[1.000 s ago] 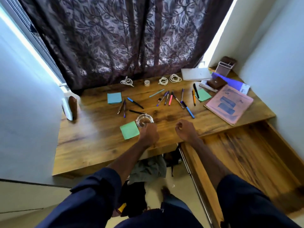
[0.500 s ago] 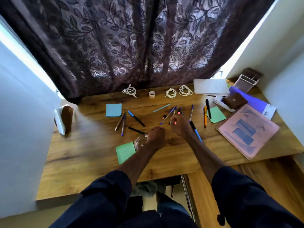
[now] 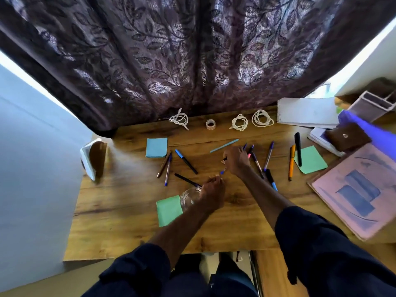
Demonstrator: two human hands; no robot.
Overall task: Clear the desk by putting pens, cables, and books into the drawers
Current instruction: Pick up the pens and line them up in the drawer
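Observation:
Several pens lie across the wooden desk [image 3: 120, 221]. My right hand [image 3: 236, 160] grips a blue-tipped pen [image 3: 222, 172] just above the desk's middle. My left hand [image 3: 212, 195] holds the right side of a clear glass jar [image 3: 189, 197] with curled fingers. A blue-capped pen [image 3: 186, 161], a black pen [image 3: 186, 180] and two thin pens [image 3: 165, 167] lie left of my hands. An orange pen [image 3: 291, 162] lies to the right. Three coiled white cables [image 3: 179, 119] [image 3: 239, 122] [image 3: 262, 118] sit by the curtain. A pink book [image 3: 355, 189] and a spiral notepad [image 3: 306, 112] lie far right.
A tape roll [image 3: 211, 124] stands between the cables. Blue sticky notes [image 3: 156, 147] and green ones [image 3: 169, 210] [image 3: 310, 159] lie on the desk. A brown wallet [image 3: 348, 136] rests on a purple book [image 3: 372, 136]. A pulled-out wooden drawer [image 3: 276, 273] is at bottom right.
I have leaned in over the desk. My right hand went from the front edge to the pen cluster and picked up a pen. My left hand stayed at the glass jar.

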